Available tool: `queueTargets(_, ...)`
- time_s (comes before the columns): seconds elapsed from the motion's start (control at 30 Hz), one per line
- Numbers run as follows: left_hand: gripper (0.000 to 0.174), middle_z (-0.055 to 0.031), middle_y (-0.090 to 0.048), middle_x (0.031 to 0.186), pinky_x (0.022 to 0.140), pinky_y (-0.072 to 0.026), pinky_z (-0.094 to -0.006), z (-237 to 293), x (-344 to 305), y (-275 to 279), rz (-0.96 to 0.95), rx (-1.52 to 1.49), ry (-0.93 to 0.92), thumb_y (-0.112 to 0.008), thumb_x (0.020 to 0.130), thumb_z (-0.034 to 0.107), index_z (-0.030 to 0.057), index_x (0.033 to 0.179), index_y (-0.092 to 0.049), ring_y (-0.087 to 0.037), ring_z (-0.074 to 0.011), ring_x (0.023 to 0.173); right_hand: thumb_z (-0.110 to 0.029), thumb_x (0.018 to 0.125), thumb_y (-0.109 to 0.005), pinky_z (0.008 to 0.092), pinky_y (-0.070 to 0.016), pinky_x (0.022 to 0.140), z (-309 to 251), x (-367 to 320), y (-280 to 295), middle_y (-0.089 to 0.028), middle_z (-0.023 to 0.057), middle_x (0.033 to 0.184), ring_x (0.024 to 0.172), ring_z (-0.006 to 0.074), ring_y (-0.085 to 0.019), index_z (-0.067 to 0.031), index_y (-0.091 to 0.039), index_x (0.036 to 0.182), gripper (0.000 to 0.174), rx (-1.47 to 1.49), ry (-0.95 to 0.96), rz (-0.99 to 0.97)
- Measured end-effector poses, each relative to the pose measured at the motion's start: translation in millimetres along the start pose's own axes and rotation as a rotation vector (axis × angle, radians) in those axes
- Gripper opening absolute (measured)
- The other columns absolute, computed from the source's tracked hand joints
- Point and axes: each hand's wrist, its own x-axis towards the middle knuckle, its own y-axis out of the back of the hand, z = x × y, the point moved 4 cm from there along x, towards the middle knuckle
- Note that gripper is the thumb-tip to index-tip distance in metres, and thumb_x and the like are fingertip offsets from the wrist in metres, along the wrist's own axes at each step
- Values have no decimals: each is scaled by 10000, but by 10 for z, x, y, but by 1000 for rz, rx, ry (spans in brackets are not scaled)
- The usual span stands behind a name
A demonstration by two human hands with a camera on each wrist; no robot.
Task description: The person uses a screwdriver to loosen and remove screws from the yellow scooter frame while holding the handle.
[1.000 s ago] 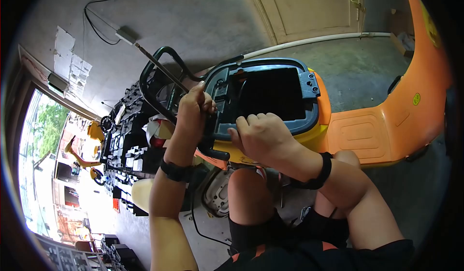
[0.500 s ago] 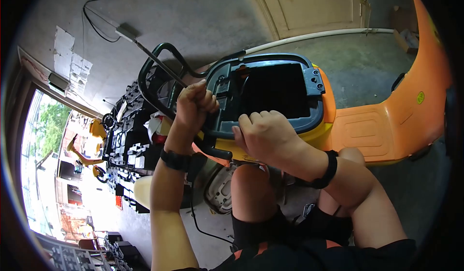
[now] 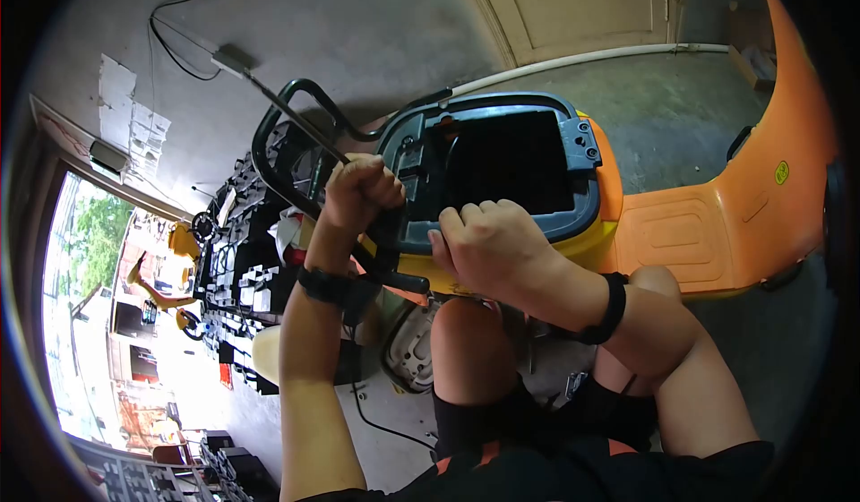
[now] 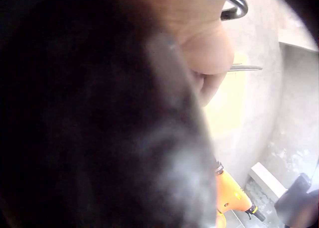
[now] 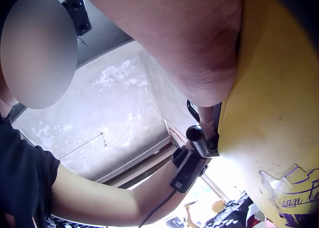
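Orange scooter [image 3: 699, 224] and both hands sit almost where they were a second ago, so the work at the black rack [image 3: 311, 84] seems mid-step. Left hand [image 3: 358, 188] is clenched round a thin rod [image 3: 287, 108] beside the rack. Right hand [image 3: 488, 247] curls over the grey rim [image 3: 560, 223] of the seat well.

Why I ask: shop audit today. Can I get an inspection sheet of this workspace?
Surface: bare concrete floor.
Job's things: orange scooter with its storage tub open; black rack at its rear.
Clutter: black boxes stacked left of the scooter.
Hands: left hand fisted round a thin metal rod by the rack; right hand curls its fingers over the tub's rim.
Cables: black cable on the floor below the scooter; second cable on the wall.
Surroundings: white pipe along the floor; papers on the wall; doorway open to daylight, left.
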Motion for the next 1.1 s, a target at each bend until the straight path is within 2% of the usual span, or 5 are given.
queueTargets(0.13, 467, 11, -263, 507, 528, -304, -339, -15, -41, -115, 159, 130, -18, -456, 1005, 277, 155, 581, -303, -267, -149, 456, -272, 928, -590, 353, -475, 558, 3, -7, -25, -586, 64, 617, 563, 240, -611, -82, -571, 737, 270, 6, -6, 47)
queueTargets(0.2, 481, -4, -340, 527, 548, -373, -341, 3, -72, -146, 567, 333, 37, -468, 1030, 287, 137, 589, -348, -360, -159, 471, -279, 930, -588, 351, -481, 564, 11, -16, -40, -592, 65, 622, 568, 240, -616, -86, -576, 741, 269, 11, -15, 39)
queueTargets(0.4, 386, -56, -540, 671, 700, -457, -306, 160, -128, -247, 742, 622, -96, -459, 1042, 249, 87, 692, -468, -560, -170, 696, -285, 942, -572, 354, -469, 563, 12, -29, -22, -595, 62, 630, 565, 238, -610, -89, -580, 742, 280, 26, -31, 20)
queueTargets(0.6, 257, -47, -509, 766, 736, -468, -312, 327, -83, -372, 752, 162, -149, -463, 1045, 202, 60, 834, -497, -537, -162, 745, -293, 945, -577, 363, -480, 577, 12, -26, -32, -613, 84, 650, 589, 253, -623, -70, -591, 761, 289, 41, -39, -14)
queueTargets(1.1, 386, -21, -422, 607, 712, -459, -349, -9, -145, -267, 766, 261, 40, -499, 1016, 310, 135, 681, -419, -494, -184, 632, -286, 938, -593, 360, -477, 571, 19, -21, -40, -604, 78, 639, 583, 252, -621, -70, -591, 758, 282, 42, -13, 13)
